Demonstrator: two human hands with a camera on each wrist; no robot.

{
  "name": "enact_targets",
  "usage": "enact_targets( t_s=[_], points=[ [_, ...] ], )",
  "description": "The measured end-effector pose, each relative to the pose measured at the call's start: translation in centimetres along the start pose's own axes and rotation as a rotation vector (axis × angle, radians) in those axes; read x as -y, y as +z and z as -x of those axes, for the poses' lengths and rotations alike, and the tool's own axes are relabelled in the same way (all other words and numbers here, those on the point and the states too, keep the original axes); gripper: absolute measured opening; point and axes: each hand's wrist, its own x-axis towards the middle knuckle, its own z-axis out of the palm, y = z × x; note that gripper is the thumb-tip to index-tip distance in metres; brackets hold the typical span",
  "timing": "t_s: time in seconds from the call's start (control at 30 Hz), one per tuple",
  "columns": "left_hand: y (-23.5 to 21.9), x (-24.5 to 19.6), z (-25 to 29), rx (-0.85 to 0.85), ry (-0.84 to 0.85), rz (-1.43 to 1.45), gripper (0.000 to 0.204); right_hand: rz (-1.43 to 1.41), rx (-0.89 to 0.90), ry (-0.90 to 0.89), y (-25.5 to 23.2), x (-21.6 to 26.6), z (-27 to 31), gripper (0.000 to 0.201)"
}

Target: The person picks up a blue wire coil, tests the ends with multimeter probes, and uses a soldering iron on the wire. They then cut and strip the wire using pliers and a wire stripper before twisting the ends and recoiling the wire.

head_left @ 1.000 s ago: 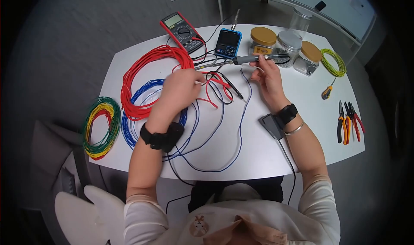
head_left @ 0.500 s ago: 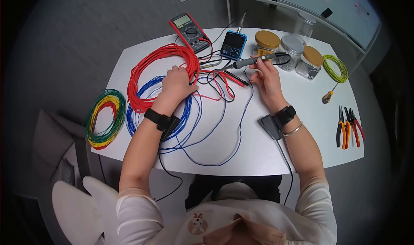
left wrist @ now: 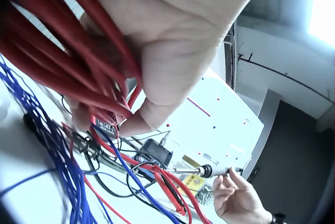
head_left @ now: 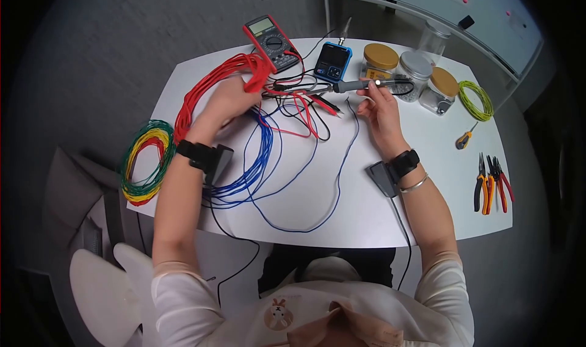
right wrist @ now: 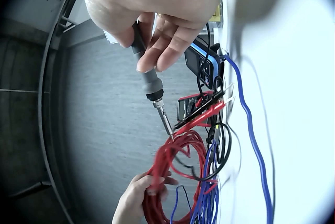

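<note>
A coil of red wire (head_left: 207, 78) is gripped at its near right side by my left hand (head_left: 229, 106). In the left wrist view the thick red strands (left wrist: 63, 41) pass under the palm, between thumb and fingers. My right hand (head_left: 383, 110) pinches the grey handle of a soldering iron (right wrist: 148, 80) between thumb and fingers. Its metal tip points left, toward the red coil. Beneath and beside the left hand lies a coil of blue wire (head_left: 262, 151), partly hidden by the arm. Red and black test probes (head_left: 328, 107) lie between the hands.
A red multimeter (head_left: 276, 45) and a blue handheld tester (head_left: 333, 61) stand at the back, near several lidded jars (head_left: 415, 67). Pliers (head_left: 481, 185), a screwdriver (head_left: 464, 140) and a yellow-green wire coil (head_left: 475, 101) lie right. A multicoloured coil (head_left: 145, 164) lies left.
My left hand has moved left and taken hold of the red coil, whose near side has shifted up off the blue coil. The right hand keeps the soldering iron in nearly the same place.
</note>
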Motion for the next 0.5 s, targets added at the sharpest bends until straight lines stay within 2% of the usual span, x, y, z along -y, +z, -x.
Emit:
enact_targets(
  t_s=[0.03, 0.13, 0.27, 0.5],
  points=[
    [-0.8, -0.3, 0.2, -0.038, 0.002, 0.024, 0.046, -0.011, -0.002, 0.001, 0.0, 0.1, 0.0, 0.031],
    [-2.8, 1.9, -1.9, 0.029, -0.031, -0.088, 0.046, -0.018, -0.007, 0.011, -0.1, 0.1, -0.1, 0.031],
    [-5.7, 2.8, -2.5, -0.045, 0.077, -0.196, 0.042, -0.004, 0.000, 0.020, -0.5, -0.2, -0.3, 0.030],
    [-9.4, 4.3, -3.4, -0.280, 0.145, -0.202, 0.037, 0.050, 0.000, 0.029, -0.4, -0.4, -0.2, 0.030]
  ],
)
